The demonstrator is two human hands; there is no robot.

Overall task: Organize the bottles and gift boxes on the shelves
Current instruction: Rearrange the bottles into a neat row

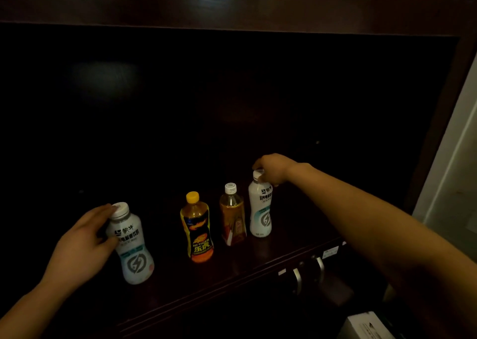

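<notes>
Four bottles stand upright, caps up, in a row on the dark shelf (232,271): two white, one orange, one amber. My left hand (82,245) wraps the near-left white bottle (133,248). My right hand (273,169) pinches the cap of the far-right white bottle (260,209). The orange bottle (197,232) and amber bottle (232,217) stand between.
</notes>
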